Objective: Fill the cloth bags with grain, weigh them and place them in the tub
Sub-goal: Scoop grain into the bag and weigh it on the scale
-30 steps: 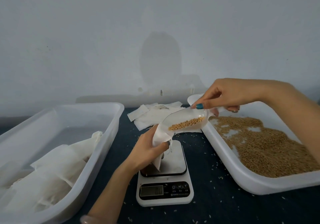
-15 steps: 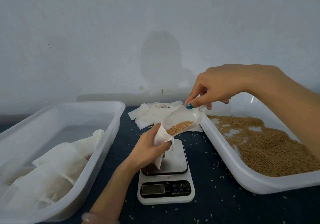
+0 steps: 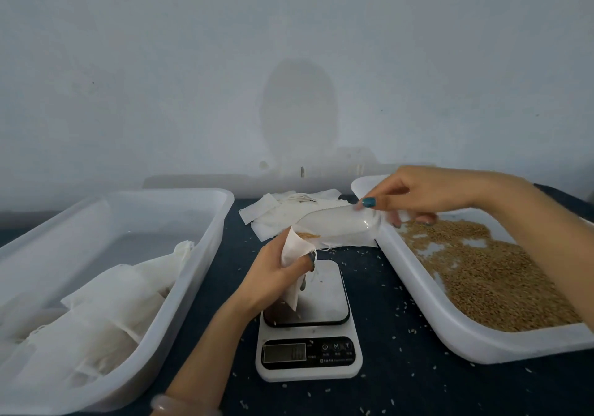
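A: Where is the small white cloth bag [image 3: 290,250], and who has it?

B: Over the platform of the white digital kitchen scale [image 3: 308,362]; whether its lower corner touches, I cannot tell. The left hand [image 3: 273,276] grips it below the mouth, fingers curled round it. The right hand [image 3: 427,194] pinches the handle of the clear plastic scoop [image 3: 340,222], whose lip is tipped into the mouth of the bag.

A: How will it handle?

B: Limp and light, I'd judge: thin woven fabric with frayed threads. Hold it near the rim, or it folds shut and spills. Filled, it should sag, so support it from below.

A: And around it?

B: Left of the scale, a translucent rectangular plastic tub [image 3: 205,245] holds plump filled bags [image 3: 112,300]. To the right of the scale, a shallow white tray [image 3: 450,329] carries loose golden-brown grain [image 3: 501,280]. Behind it lie flat empty bags [image 3: 276,210]. Stray kernels dot the dark blue counter [image 3: 401,383].
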{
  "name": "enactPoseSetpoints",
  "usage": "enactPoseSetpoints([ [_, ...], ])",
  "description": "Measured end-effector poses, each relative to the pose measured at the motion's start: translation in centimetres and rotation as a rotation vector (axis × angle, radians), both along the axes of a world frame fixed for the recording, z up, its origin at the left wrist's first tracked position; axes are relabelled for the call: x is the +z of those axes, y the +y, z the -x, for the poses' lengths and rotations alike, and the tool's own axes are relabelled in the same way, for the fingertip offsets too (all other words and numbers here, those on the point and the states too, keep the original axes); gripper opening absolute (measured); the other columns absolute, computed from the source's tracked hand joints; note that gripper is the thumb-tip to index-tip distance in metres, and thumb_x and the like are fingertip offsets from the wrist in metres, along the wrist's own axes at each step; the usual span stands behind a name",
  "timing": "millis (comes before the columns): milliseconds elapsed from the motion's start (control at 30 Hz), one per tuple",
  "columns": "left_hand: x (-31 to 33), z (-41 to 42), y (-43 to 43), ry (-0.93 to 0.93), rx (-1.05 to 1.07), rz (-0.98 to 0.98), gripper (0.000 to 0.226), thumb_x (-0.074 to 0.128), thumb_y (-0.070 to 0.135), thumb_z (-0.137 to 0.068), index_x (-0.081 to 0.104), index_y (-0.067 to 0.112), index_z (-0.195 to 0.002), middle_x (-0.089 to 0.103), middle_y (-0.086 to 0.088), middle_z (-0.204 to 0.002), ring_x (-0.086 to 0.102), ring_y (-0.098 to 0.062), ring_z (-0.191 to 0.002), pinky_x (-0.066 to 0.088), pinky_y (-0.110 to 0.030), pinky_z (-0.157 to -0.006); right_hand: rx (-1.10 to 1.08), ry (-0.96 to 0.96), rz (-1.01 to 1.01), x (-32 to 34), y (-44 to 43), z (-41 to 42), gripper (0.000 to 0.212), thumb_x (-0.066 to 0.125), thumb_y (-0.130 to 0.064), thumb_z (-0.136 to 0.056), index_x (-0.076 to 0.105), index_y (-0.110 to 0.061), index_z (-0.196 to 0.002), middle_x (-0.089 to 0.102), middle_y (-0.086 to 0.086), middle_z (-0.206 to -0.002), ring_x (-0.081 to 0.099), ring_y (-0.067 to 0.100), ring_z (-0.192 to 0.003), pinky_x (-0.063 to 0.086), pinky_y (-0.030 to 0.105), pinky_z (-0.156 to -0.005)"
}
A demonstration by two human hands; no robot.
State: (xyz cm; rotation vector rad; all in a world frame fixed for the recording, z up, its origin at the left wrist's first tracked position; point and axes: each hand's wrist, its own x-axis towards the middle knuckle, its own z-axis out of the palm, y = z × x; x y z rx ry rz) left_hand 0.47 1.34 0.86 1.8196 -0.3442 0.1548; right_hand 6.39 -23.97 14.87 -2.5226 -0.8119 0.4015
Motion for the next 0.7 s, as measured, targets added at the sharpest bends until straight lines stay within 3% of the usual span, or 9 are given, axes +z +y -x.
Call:
enactPoseSetpoints([
  [133, 0.1, 0.1, -0.1, 0.008, -0.001, 0.041, 0.017, 0.060, 0.042, -0.071, 0.063, 0.040, -0.088, 0.065, 0.003, -0.075, 0.059, -0.013, -0.059, 0.051, -0.024, -0.058, -0.048, 0.139, -0.139, -2.4, -1.5, -0.8, 0.044, 0.053, -0.057, -0.084, 0.070, -0.037, -0.119, 0.062, -0.005, -0.076, 0.045, 0.008, -0.045, 0.041, 0.021, -0.048],
  [233, 0.2, 0.2, -0.1, 0.006, -0.002, 0.063, 0.019, 0.060, 0.044, -0.071, 0.062, 0.037, -0.089, 0.065, 0.002, -0.076, 0.058, -0.013, -0.058, 0.051, -0.023, -0.059, -0.098, 0.210, -0.223, -3.6, -2.7, -1.5, 0.048, 0.060, -0.059, -0.078, 0.068, -0.038, -0.121, 0.060, -0.010, -0.073, 0.041, 0.007, -0.049, 0.038, 0.018, -0.048],
  [367, 0.3, 0.3, -0.2, 0.005, 0.009, 0.067, 0.031, 0.059, 0.047, -0.071, 0.059, 0.027, -0.094, 0.064, 0.003, -0.076, 0.059, -0.013, -0.059, 0.050, -0.023, -0.059, -0.287, 0.197, -0.344, -5.5, -4.0, -3.0, 0.032, 0.061, -0.022, -0.095, 0.060, -0.022, -0.127, 0.056, 0.000, -0.081, 0.044, 0.006, -0.052, 0.043, 0.019, -0.050],
  [533, 0.2, 0.2, -0.2, -0.013, -0.003, 0.086, 0.023, 0.058, 0.047, -0.073, 0.060, 0.032, -0.091, 0.063, 0.000, -0.078, 0.058, -0.014, -0.060, 0.051, -0.026, -0.059, -0.466, 0.134, -0.020, -7.6, -5.0, -4.3, 0.013, 0.049, -0.006, -0.100, 0.055, -0.004, -0.111, 0.059, 0.011, -0.092, 0.057, 0.016, -0.067, 0.053, 0.027, -0.062],
  [600, 0.3, 0.3, -0.1, -0.017, -0.008, 0.091, 0.016, 0.058, 0.047, -0.074, 0.062, 0.041, -0.087, 0.064, 0.000, -0.079, 0.059, -0.014, -0.060, 0.052, -0.026, -0.059, -0.520, 0.164, 0.127, -8.6, -5.0, -4.4, 0.016, 0.044, -0.003, -0.101, 0.057, 0.002, -0.107, 0.061, 0.018, -0.101, 0.059, 0.022, -0.077, 0.055, 0.036, -0.074],
  [700, 0.1, 0.2, 0.0, -0.020, 0.010, 0.086, 0.025, 0.057, 0.051, -0.074, 0.061, 0.035, -0.093, 0.064, 0.005, -0.079, 0.060, -0.012, -0.062, 0.052, -0.025, -0.061, -0.472, 0.177, 0.361, -9.0, -4.7, -3.8, 0.018, 0.046, -0.009, -0.099, 0.061, 0.000, -0.104, 0.064, 0.019, -0.108, 0.058, 0.024, -0.081, 0.051, 0.035, -0.072],
])
